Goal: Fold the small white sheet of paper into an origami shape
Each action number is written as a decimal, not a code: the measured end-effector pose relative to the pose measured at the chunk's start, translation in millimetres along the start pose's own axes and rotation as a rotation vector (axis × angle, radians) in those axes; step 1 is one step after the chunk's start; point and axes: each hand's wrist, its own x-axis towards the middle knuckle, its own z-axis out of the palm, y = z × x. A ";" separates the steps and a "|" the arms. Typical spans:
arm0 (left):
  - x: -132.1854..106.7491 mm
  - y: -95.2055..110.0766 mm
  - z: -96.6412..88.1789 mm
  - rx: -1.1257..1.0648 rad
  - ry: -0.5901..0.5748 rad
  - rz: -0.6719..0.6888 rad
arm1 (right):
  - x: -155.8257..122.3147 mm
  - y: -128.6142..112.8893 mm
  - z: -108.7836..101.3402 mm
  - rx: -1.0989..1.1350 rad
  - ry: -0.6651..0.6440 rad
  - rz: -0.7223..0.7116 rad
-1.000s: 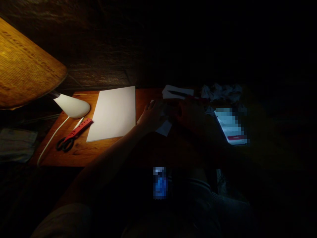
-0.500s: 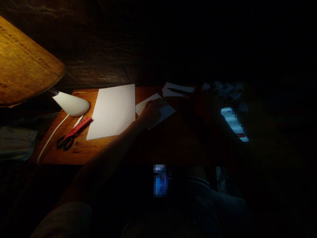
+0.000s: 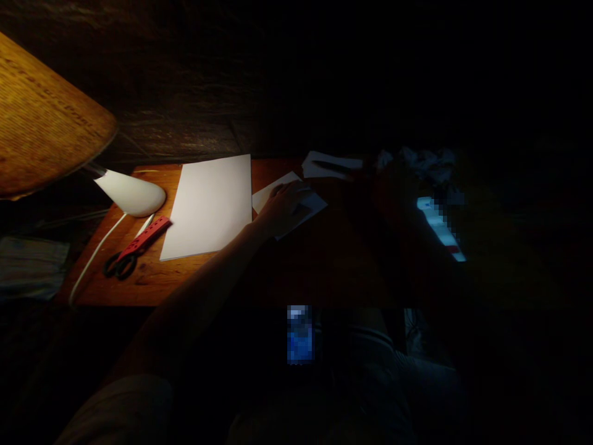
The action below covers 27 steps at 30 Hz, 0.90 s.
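My left hand (image 3: 288, 199) lies over a folded white sheet (image 3: 315, 207), palm down with fingers stretched out across it. To its left is a stack of large white paper (image 3: 210, 207). Smaller white paper pieces (image 3: 319, 156) are at the back, with a slim dark object (image 3: 331, 165) over them, too dim to name. My right hand (image 3: 386, 185) is in deep shadow to the right of these pieces. Its fingers cannot be made out, nor whether it holds the dark object.
Black-handled scissors (image 3: 125, 264) and a red perforated strip (image 3: 147, 236) lie at the left on the wooden table (image 3: 152, 284). A white lamp (image 3: 134, 194) with its cord stands behind them. Crumpled paper (image 3: 428, 162) and a lit phone (image 3: 440, 228) are at the right.
My right forearm has shifted slightly and covers more of the lit phone's left side. The view has moved a little. My left hand stays on the folded sheet.
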 end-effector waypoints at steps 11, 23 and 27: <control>-3.2 3.5 -5.6 0.047 0.042 0.031 | -10.2 -14.3 -21.3 0.143 0.113 0.035; -1.9 5.2 -5.0 0.059 0.028 0.026 | -12.3 -28.7 -29.1 0.160 0.017 0.025; -2.3 4.9 -5.9 0.054 0.026 0.034 | -13.3 -30.6 -29.7 0.165 0.049 0.010</control>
